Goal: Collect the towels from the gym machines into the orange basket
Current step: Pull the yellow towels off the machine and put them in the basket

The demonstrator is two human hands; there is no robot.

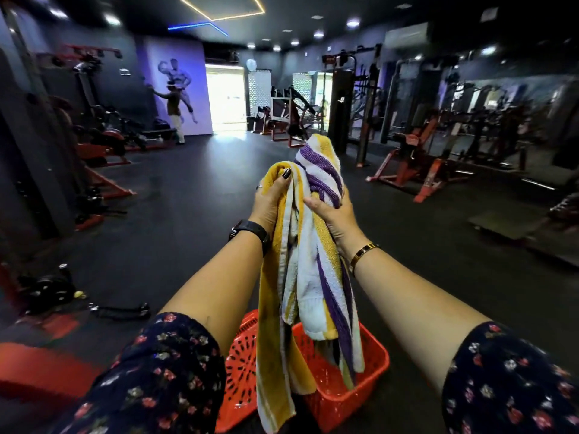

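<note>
1. My left hand [269, 198] has its grip closed around the yellow fold of the striped towel [308, 277], thumb over the top;
2. my right hand [332, 219] grips the bunched purple-and-white part just beside it;
3. the towel hangs between my forearms, lower ends dangling into the orange basket [369, 380] below;
4. gym machines [416, 164] line both edges of the dark floor [188, 198].

Dim gym, doorway [224, 98] glare, blurred edges
</note>
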